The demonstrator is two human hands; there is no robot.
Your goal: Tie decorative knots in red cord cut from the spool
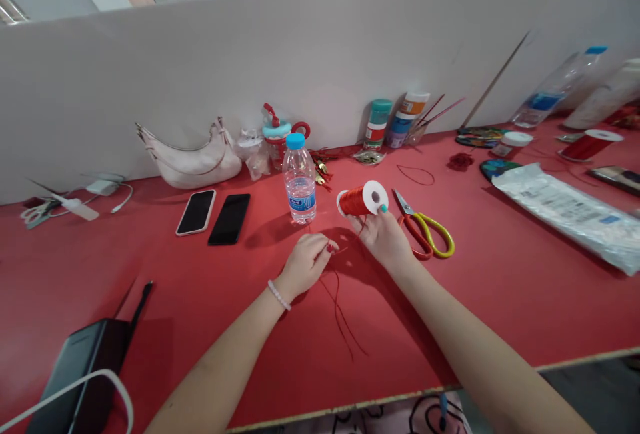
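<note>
My left hand [309, 262], with a beaded bracelet at its wrist, is closed in a pinch on red cord [339, 307]. Loose strands of the cord hang from it onto the red table [240, 367]. My right hand [383, 234] grips a spool of red cord [357, 201] by its white end, holding it tilted above the table. A thin length of cord runs between the two hands. Just right of the right hand lie scissors [423, 224] with one red and one yellow handle, blades partly hidden by nothing. A water bottle [301, 187] stands upright behind my left hand.
Two phones [196, 213] lie to the left, with a white handbag [193, 161] behind them. Paint jars [379, 124] line the back wall. A plastic-wrapped package [570, 211] and another red spool [590, 145] are at right. A black power bank [83, 367] sits front left.
</note>
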